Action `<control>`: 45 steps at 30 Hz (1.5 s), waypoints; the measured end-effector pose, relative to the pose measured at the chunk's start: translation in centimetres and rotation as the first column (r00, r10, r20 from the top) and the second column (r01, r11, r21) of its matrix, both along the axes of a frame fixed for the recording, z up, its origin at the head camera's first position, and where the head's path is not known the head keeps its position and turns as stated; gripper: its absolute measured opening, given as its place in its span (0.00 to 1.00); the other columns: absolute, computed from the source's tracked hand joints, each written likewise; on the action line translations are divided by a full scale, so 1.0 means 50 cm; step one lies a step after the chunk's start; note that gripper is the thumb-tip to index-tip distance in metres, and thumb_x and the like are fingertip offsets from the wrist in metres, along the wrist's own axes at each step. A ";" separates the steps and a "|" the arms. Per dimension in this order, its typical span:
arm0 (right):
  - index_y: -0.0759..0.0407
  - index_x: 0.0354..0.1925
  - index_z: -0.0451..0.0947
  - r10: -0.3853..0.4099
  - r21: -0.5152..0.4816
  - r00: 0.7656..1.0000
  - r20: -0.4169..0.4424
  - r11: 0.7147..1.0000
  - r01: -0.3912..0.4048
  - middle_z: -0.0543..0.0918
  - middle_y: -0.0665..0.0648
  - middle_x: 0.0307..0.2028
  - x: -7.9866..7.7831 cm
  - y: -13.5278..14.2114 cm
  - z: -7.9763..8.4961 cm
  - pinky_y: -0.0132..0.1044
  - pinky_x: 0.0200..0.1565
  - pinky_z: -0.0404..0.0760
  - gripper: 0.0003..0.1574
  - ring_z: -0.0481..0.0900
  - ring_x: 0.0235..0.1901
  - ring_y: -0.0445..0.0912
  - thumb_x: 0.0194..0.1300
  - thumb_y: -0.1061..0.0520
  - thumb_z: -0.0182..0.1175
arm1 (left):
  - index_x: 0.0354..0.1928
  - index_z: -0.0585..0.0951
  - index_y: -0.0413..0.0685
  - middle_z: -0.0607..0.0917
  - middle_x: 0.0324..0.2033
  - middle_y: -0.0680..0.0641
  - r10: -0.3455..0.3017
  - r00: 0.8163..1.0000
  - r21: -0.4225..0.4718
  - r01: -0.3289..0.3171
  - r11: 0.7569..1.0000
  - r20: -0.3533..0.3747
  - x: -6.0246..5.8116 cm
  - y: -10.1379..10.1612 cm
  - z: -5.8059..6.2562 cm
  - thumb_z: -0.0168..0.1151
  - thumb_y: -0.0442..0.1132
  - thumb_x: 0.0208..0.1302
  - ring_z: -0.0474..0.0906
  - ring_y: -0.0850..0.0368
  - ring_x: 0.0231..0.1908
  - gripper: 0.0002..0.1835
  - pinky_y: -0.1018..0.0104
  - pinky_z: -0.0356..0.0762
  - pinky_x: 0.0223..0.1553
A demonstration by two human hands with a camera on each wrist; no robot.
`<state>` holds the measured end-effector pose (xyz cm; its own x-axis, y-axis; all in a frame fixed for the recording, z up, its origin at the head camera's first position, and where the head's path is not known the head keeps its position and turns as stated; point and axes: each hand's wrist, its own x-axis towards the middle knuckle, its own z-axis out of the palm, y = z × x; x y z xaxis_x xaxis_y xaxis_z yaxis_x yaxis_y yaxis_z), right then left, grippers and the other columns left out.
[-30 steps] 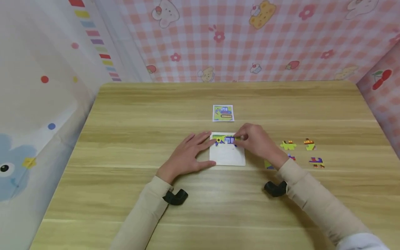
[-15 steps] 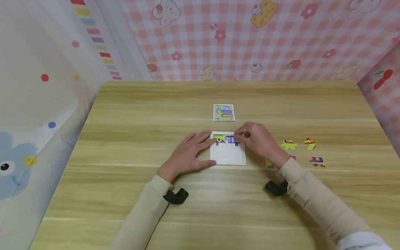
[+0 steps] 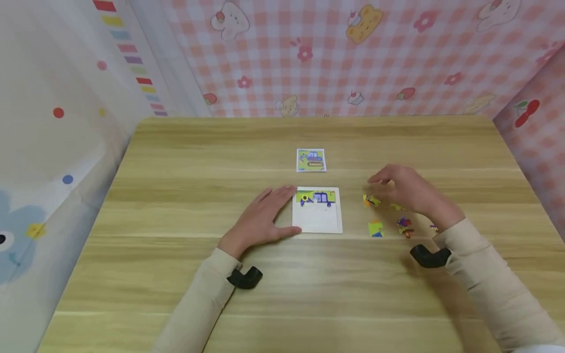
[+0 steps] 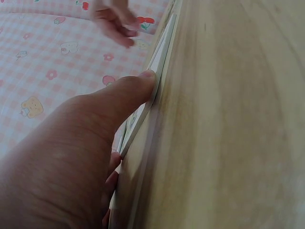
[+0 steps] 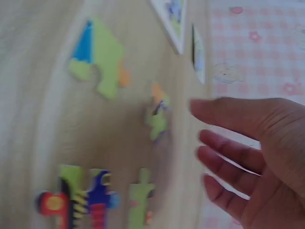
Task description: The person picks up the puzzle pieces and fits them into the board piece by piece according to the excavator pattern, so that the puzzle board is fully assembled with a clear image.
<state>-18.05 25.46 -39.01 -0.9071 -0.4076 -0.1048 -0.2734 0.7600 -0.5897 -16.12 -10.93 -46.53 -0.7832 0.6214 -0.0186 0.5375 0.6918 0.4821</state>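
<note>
My left hand (image 3: 260, 219) rests flat on the table at the left side of a white puzzle board (image 3: 317, 223). Its fingertips touch the board's far left corner and its thumb (image 4: 136, 88) presses the near left edge. A row of fitted pieces (image 3: 324, 197), with part of a blue vehicle, fills the top of the board. My right hand (image 3: 408, 191) hovers over loose puzzle pieces to the right, fingers apart and holding nothing. Beneath it lie a green and orange piece (image 5: 157, 112), a green and blue piece (image 5: 107, 59) and several multicoloured ones (image 5: 97, 200).
Beyond the board lies a small picture card (image 3: 311, 160) of a blue excavator on green. The wooden table (image 3: 309, 294) ends at a pink checked cloth (image 3: 265, 63) at the back. Black wrist mounts (image 3: 244, 278) sit under both sleeves.
My right hand has left the board's top right corner and moved right, over the loose pieces. The top row's right end is now uncovered. My left hand has stayed at the board.
</note>
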 end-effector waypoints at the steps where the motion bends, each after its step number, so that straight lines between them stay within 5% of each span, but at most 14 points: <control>1: 0.68 0.54 0.84 0.008 0.013 0.999 0.034 1.000 -0.008 0.85 0.65 0.51 0.001 0.001 -0.008 0.53 0.48 0.84 0.19 0.83 0.48 0.57 0.66 0.63 0.70 | 0.83 0.53 0.52 0.57 0.81 0.50 0.004 1.000 -0.001 -0.004 1.000 0.002 0.001 -0.001 -0.002 0.61 0.71 0.65 0.50 0.55 0.80 0.55 0.61 0.35 0.80; 4: 0.69 0.56 0.83 0.030 0.042 0.995 0.090 0.999 -0.034 0.84 0.63 0.49 0.004 0.001 -0.032 0.53 0.50 0.83 0.23 0.83 0.47 0.55 0.65 0.60 0.72 | 0.83 0.53 0.52 0.57 0.81 0.49 0.010 1.000 0.002 -0.010 1.000 0.005 0.005 -0.002 -0.007 0.61 0.71 0.64 0.50 0.55 0.80 0.55 0.61 0.35 0.80; 9: 0.69 0.56 0.84 0.072 0.085 0.997 0.043 0.994 -0.075 0.84 0.59 0.44 0.007 -0.003 -0.052 0.45 0.44 0.80 0.25 0.77 0.40 0.50 0.63 0.58 0.74 | 0.83 0.53 0.52 0.57 0.81 0.50 0.010 1.000 0.002 -0.010 1.000 0.014 0.008 -0.001 -0.012 0.61 0.71 0.64 0.49 0.56 0.80 0.54 0.61 0.35 0.80; 27: 0.64 0.53 0.86 0.006 0.030 0.999 0.048 1.000 -0.007 0.84 0.60 0.46 0.005 -0.003 -0.052 0.47 0.46 0.80 0.18 0.78 0.42 0.51 0.64 0.62 0.73 | 0.83 0.54 0.52 0.57 0.81 0.50 0.005 1.000 -0.015 -0.005 1.000 -0.002 0.000 0.000 0.001 0.60 0.72 0.65 0.49 0.55 0.80 0.53 0.60 0.35 0.80; 34: 0.62 0.51 0.87 0.034 -0.030 0.998 -0.050 0.999 -0.035 0.88 0.58 0.46 0.004 -0.006 -0.069 0.43 0.45 0.83 0.16 0.80 0.39 0.47 0.65 0.65 0.72 | 0.83 0.55 0.52 0.57 0.81 0.51 0.005 1.000 -0.019 -0.005 1.000 0.002 -0.001 -0.001 0.001 0.60 0.71 0.65 0.49 0.56 0.80 0.54 0.61 0.34 0.80; 41: 0.63 0.45 0.88 -0.029 -0.147 0.980 -0.195 0.989 0.000 0.88 0.55 0.37 -0.002 -0.033 -0.067 0.29 0.40 0.81 0.07 0.82 0.36 0.46 0.67 0.65 0.69 | 0.82 0.56 0.51 0.57 0.81 0.50 -0.004 1.000 -0.022 0.004 1.000 -0.008 -0.001 0.000 -0.002 0.61 0.71 0.65 0.49 0.55 0.80 0.53 0.60 0.35 0.80; 45: 0.64 0.43 0.89 -0.013 -0.221 0.993 -0.113 0.975 -0.013 0.89 0.57 0.39 -0.001 -0.079 -0.042 0.26 0.41 0.81 0.06 0.82 0.37 0.47 0.67 0.65 0.70 | 0.82 0.56 0.51 0.58 0.81 0.51 0.001 1.000 -0.024 -0.002 1.000 -0.011 -0.002 -0.001 -0.001 0.61 0.71 0.64 0.49 0.56 0.80 0.53 0.61 0.35 0.80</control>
